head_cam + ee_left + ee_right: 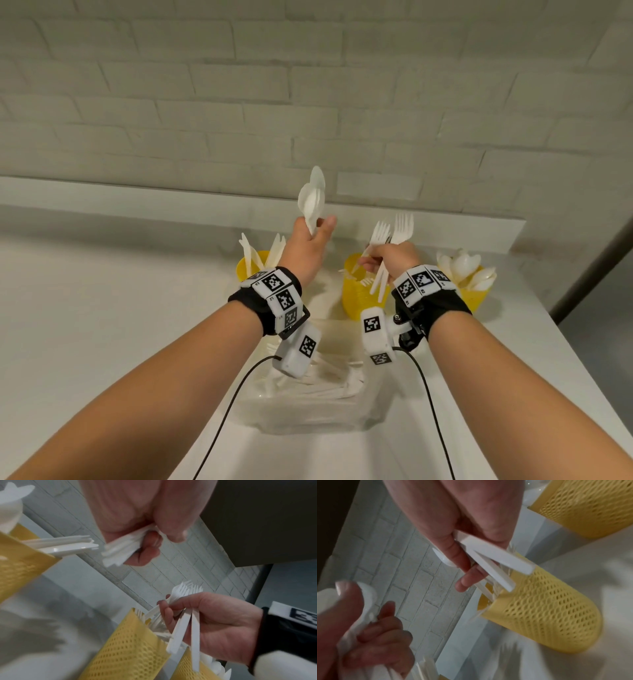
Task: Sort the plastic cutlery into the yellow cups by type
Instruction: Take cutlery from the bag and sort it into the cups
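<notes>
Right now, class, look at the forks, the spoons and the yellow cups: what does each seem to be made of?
Forks in the right hand: white plastic, thin, smooth, matte handles.
Spoons in the left hand: white plastic too, slightly translucent and glossy at the bowls.
Yellow cups, such as the middle one: probably moulded plastic, matte, its wall pierced with a regular mesh of holes.

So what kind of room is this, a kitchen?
Probably a kitchen or pantry counter, though I can't be sure: a white countertop runs along a painted brick wall, with yellow cups of plastic cutlery standing on it.
</notes>
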Tool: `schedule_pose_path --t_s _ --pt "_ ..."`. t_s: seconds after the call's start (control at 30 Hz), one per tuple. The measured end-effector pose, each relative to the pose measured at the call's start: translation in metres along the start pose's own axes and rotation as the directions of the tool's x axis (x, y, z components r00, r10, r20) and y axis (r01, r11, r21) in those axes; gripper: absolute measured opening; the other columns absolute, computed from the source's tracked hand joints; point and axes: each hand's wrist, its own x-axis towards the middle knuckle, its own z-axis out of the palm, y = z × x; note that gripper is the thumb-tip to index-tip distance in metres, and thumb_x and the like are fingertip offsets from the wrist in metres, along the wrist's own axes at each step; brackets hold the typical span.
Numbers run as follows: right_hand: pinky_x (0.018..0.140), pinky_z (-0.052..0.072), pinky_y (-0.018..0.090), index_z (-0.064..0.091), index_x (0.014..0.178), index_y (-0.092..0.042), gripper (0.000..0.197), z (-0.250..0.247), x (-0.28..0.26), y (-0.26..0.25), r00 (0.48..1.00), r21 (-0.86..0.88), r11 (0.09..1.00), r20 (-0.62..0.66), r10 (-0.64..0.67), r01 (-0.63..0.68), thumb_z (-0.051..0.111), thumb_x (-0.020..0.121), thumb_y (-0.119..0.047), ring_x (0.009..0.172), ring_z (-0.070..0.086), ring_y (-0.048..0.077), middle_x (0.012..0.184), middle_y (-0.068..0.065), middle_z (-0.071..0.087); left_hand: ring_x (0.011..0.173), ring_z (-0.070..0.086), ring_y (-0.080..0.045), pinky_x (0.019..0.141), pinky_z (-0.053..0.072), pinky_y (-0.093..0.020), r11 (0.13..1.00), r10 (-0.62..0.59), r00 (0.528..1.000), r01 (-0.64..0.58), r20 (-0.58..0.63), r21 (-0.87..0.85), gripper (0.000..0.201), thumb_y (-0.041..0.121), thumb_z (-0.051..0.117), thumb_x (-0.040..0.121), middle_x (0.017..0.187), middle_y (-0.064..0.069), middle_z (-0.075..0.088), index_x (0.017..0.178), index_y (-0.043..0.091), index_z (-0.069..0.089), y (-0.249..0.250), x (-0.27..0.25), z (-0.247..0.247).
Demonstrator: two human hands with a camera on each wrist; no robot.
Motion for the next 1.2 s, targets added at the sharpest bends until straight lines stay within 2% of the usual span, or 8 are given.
schedule_pose_path --t_s 0.13,0.27,0.37,0.47,0.6,0.77,1.0,1.2 --pt "0.042 0.051 0.018 0.051 0.111 0.003 0.025 0.000 -0.003 -0.004 0.998 -0.073 0.997 0.038 0.043 -0.040 0.041 0.090 0.010 0.036 0.060 0.010 0.073 0.017 0.060 0.066 0.050 -0.015 0.066 0.042 -0.033 0.995 0.007 0.999 -0.010 0.033 0.103 0.022 0.037 0.058 0.091 0.074 0.006 0.050 0.099 0.018 0.052 0.003 0.014 0.009" --pt "0.035 0.044 0.018 0.047 0.129 0.000 0.044 -0.003 -0.005 -0.010 1.000 -0.060 0.998 0.011 -0.002 0.002 0.034 0.088 0.009 0.033 0.057 0.012 0.110 0.016 0.056 0.067 0.050 -0.016 0.064 0.043 -0.032 0.987 -0.011 0.999 0.004 0.045 0.159 0.014 0.028 0.056 0.092 0.073 0.004 0.050 0.097 0.015 0.051 0.004 0.021 0.017" --pt "0.053 0.049 0.024 0.064 0.112 -0.005 0.034 -0.008 -0.009 -0.020 0.989 -0.031 0.990 -0.046 -0.138 0.137 0.039 0.089 -0.005 0.056 0.060 0.018 0.121 0.012 0.061 0.063 0.050 -0.016 0.058 0.042 -0.028 0.972 -0.041 0.998 0.029 0.048 0.233 0.017 0.027 0.059 0.091 0.071 0.003 0.050 0.098 0.014 0.051 -0.001 0.024 0.020" --pt "0.080 0.042 0.033 0.071 0.074 -0.022 0.034 -0.015 -0.013 -0.037 0.946 -0.262 0.927 -0.106 -0.305 0.269 0.040 0.086 -0.030 0.082 0.053 0.021 0.088 0.005 0.064 0.065 0.049 -0.018 0.059 0.041 -0.028 0.946 -0.112 0.991 0.083 0.076 0.315 0.022 0.023 0.066 0.085 0.072 0.004 0.047 0.094 0.015 0.048 -0.008 0.023 0.024" --pt "0.057 0.039 0.029 0.054 0.060 -0.016 0.047 -0.011 -0.013 -0.035 0.934 -0.369 0.870 -0.014 -0.358 0.328 0.044 0.094 -0.047 0.054 0.048 0.017 0.054 0.000 0.046 0.054 0.042 -0.014 0.050 0.035 -0.026 0.903 -0.219 0.968 0.155 0.119 0.402 0.031 0.019 0.069 0.082 0.064 0.002 0.042 0.072 0.018 0.040 -0.017 0.021 0.030" --pt "0.058 0.048 0.028 0.061 0.066 -0.013 0.031 -0.003 -0.006 -0.005 0.922 -0.468 0.814 0.004 -0.387 0.344 0.073 0.078 -0.038 0.052 0.056 0.018 0.056 0.003 0.058 0.057 0.046 -0.016 0.052 0.038 -0.026 0.876 -0.242 0.961 0.157 0.134 0.457 0.025 0.012 0.067 0.082 0.065 0.001 0.045 0.075 0.014 0.043 -0.020 0.017 0.032" --pt "0.071 0.052 0.031 0.069 0.085 -0.008 0.024 -0.007 0.001 -0.009 0.899 -0.455 0.803 -0.014 -0.438 0.385 0.079 0.071 -0.025 0.076 0.062 0.020 0.080 0.005 0.066 0.061 0.049 -0.019 0.049 0.034 -0.024 0.831 -0.283 0.943 0.149 0.176 0.535 0.031 0.016 0.069 0.083 0.064 0.000 0.047 0.068 0.015 0.042 -0.020 0.014 0.033" --pt "0.088 0.026 0.036 0.066 0.098 -0.033 0.038 -0.014 0.002 0.010 0.908 -0.826 0.506 0.016 -0.418 0.248 0.068 0.070 -0.058 0.115 0.038 0.026 0.115 0.000 0.048 0.053 0.045 -0.012 0.048 0.035 -0.023 0.829 -0.301 0.941 0.179 0.153 0.530 0.031 0.018 0.068 0.084 0.063 0.000 0.047 0.066 0.016 0.044 -0.020 0.013 0.033"
